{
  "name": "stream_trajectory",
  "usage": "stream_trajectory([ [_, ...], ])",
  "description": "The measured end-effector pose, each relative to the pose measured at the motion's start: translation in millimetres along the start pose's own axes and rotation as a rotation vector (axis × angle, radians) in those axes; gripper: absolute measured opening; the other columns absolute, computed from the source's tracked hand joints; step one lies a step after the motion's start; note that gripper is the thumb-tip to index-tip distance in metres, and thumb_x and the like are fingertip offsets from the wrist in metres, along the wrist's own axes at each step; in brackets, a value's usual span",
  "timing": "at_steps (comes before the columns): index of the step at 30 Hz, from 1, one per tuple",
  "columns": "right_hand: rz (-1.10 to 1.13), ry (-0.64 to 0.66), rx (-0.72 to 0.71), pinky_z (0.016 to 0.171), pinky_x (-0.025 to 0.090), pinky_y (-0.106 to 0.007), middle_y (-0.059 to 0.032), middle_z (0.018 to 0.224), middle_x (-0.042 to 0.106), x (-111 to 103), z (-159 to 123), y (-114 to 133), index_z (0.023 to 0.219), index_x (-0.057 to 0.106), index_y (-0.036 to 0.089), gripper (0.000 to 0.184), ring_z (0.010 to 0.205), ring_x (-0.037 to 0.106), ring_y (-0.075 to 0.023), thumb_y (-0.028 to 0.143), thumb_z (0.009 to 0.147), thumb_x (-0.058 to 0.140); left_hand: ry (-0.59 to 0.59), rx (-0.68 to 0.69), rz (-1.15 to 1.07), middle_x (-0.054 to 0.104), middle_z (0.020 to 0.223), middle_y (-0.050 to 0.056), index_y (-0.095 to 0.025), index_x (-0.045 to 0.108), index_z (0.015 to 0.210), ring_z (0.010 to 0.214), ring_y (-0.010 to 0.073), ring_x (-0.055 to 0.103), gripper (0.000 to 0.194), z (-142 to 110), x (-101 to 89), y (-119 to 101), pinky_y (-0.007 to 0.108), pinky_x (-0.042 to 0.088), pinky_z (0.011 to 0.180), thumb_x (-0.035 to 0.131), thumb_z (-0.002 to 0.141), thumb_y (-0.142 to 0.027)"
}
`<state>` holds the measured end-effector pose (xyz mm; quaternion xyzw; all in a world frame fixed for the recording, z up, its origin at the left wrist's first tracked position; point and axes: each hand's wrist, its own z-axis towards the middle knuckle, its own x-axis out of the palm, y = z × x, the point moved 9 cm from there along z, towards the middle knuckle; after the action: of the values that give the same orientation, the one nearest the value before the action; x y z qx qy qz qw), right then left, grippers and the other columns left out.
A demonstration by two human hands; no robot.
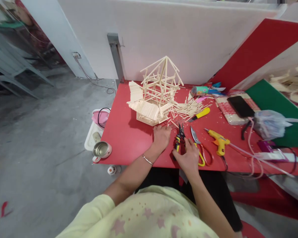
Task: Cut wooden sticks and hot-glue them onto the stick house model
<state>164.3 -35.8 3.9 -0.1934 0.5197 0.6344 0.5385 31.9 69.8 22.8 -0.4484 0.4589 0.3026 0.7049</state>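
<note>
My left hand lies on the red table just in front of a house model made of thin wooden sticks. Its fingers are stretched out and slightly apart, with nothing visible in them. My right hand has its thumb and fingers around the yellow-and-black handles of small cutting pliers, whose jaws point away from me and stand slightly apart. Right beside that hand are pruning shears with a red and a yellow handle. Loose sticks are heaped to the right of the model.
A yellow glue gun, a yellow-handled cutter and a black phone lie to the right on the red table. A metal mug stands at its left edge. A pale partition rises behind.
</note>
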Motion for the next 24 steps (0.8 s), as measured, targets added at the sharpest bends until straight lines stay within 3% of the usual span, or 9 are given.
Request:
stream_trajectory([
  [5,-0.013,-0.039,-0.040,0.111,0.043,-0.058,-0.0215,0.145,0.056,-2.1,-3.4,4.7,0.141,0.061,0.011,0.076,0.127,0.054,-0.0372,0.047,0.075,0.067,-0.004,-0.029,0.007,0.074,0.099,0.009,-0.020,0.068,0.114,0.098,0.0260,0.065,0.028,2.0,-2.6,3.6,0.042,0.045,0.093,0.043,0.101,-0.018],
  [16,-0.100,-0.054,-0.064,0.111,0.041,-0.060,-0.0204,0.153,0.048,0.2,-12.9,9.4,0.141,0.060,0.014,0.069,0.132,0.049,-0.0394,0.047,0.081,0.067,-0.047,-0.154,-0.024,0.074,0.101,0.009,-0.020,0.067,0.120,0.098,0.0230,0.067,0.031,1.6,3.8,14.4,0.032,0.049,0.085,0.042,0.103,-0.023],
  [24,-0.235,0.032,-0.008,0.110,0.041,-0.059,-0.0193,0.151,0.050,8.8,-7.2,11.3,0.142,0.061,0.014,0.071,0.128,0.048,-0.0406,0.053,0.082,0.064,-0.087,-0.032,-0.066,0.073,0.103,0.009,-0.020,0.067,0.115,0.100,0.0232,0.064,0.026,-2.3,-5.7,-1.1,0.033,0.050,0.086,0.046,0.101,-0.024],
])
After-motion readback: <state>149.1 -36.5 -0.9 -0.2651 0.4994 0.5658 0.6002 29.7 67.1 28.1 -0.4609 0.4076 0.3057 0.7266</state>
